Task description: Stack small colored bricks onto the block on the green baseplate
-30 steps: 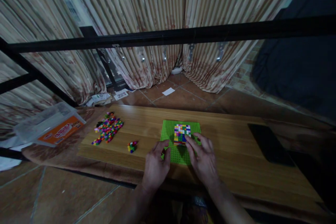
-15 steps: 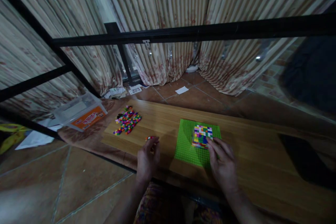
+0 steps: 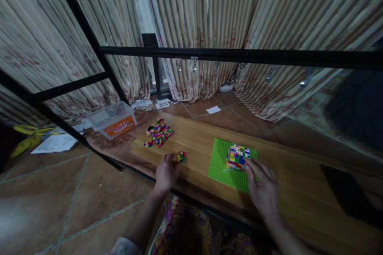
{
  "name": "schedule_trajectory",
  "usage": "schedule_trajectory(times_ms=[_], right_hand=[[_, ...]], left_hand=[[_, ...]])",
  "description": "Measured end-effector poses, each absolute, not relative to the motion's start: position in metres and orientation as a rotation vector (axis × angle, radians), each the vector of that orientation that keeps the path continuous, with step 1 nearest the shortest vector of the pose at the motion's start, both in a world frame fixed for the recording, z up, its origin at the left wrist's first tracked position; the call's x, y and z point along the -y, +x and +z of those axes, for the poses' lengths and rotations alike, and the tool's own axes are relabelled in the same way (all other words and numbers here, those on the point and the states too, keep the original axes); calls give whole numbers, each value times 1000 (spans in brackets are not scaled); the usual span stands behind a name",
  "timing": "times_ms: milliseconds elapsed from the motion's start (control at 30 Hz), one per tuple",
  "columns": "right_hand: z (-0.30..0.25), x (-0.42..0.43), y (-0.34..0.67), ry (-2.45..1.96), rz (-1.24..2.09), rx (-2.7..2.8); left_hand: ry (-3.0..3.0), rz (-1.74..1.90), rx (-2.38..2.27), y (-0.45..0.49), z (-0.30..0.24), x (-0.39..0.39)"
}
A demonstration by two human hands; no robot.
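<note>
On the green studded baseplate (image 3: 217, 165) stands a low block of small multicoloured toy bricks (image 3: 237, 157). My right hand (image 3: 263, 183) is at the block's right side, thumb and fingers closed on its near right edge. Whether a loose brick is also between those fingertips is hidden. To the left, my left hand (image 3: 166, 173) rests low over the table beside a small cluster of loose toy bricks (image 3: 181, 156). Its fingers are curled together at the cluster's left edge, and what they hold, if anything, is too small to make out.
A larger heap of loose bricks (image 3: 160, 133) lies on the wooden table (image 3: 194, 131). Left of it stands a clear plastic box (image 3: 115, 121) with an orange label. A dark flat object (image 3: 348, 191) lies at the right. A black metal rail (image 3: 209, 52) crosses behind the table.
My left hand has shifted left of the small brick cluster, which now shows more fully. My right hand stays at the block. The whole view has swung slightly left and up.
</note>
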State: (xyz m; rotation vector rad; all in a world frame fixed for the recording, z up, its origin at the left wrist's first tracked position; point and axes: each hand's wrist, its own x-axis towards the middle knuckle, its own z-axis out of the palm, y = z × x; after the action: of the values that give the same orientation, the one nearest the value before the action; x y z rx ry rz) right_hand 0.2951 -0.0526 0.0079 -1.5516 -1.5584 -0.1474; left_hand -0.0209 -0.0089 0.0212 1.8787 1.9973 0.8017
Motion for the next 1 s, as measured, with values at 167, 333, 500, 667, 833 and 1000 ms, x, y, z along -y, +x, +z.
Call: schedule_trajectory(times_ms=[167, 333, 500, 667, 833, 1000], right_hand=[[13, 50, 293, -1559, -73, 1522], [17, 48, 293, -1561, 38, 1485], [17, 46, 290, -1536, 162, 1337], [16, 41, 285, -1474, 332, 1083], [23, 37, 277, -1407, 592, 736], [35, 34, 274, -1329, 803, 458]], left_hand=[[1856, 777, -1977, -19, 20, 6], [1860, 847, -1943, -22, 15, 6], [1848, 843, -1932, -24, 15, 6], [1812, 994, -1897, -14, 25, 9], [1826, 1003, -1415, 52, 51, 29], [1827, 771, -1024, 131, 60, 35]])
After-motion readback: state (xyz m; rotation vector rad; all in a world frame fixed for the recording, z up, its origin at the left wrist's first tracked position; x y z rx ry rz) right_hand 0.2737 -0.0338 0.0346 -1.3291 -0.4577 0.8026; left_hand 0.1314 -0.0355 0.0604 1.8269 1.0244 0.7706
